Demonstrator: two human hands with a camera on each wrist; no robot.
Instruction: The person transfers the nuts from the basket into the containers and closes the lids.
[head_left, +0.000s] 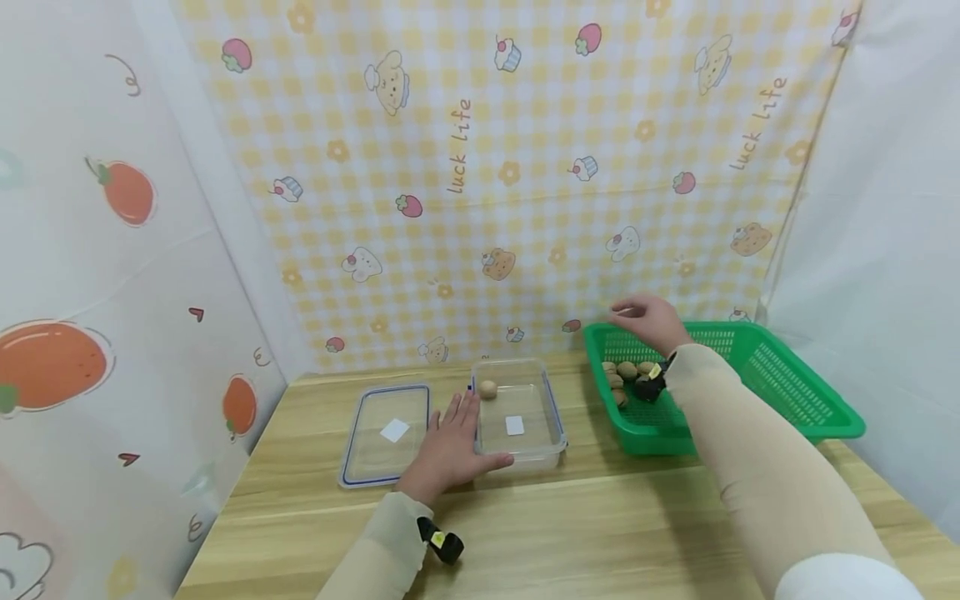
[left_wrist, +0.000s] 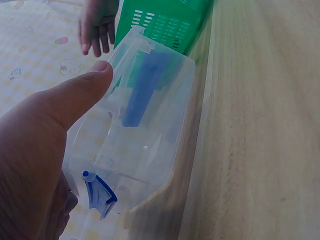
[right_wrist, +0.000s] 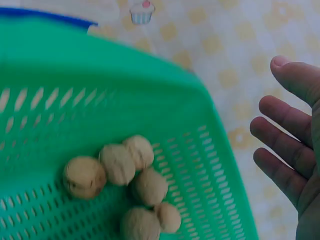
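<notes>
My left hand (head_left: 453,450) lies against the near left side of a clear plastic box (head_left: 557,408), its fingers stretched along the wall and its thumb spread over the front rim. One walnut (head_left: 488,389) sits inside, in the far left corner. My right hand (head_left: 651,321) hovers over the far rim of a green basket (head_left: 813,392), holding nothing; the right wrist view shows its fingers (right_wrist: 282,130) loosely extended and apart. Several walnuts (right_wrist: 119,164) lie together on the basket's floor. The left wrist view shows a blue latch (left_wrist: 100,196) hanging from the box.
A clear lid (head_left: 375,421) with a blue seal lies flat on the wooden table (head_left: 570,533), left of the box. A checked cloth (head_left: 450,225) hangs behind the table, with white cloth (head_left: 877,275) at the right side. Each wrist wears a black strap.
</notes>
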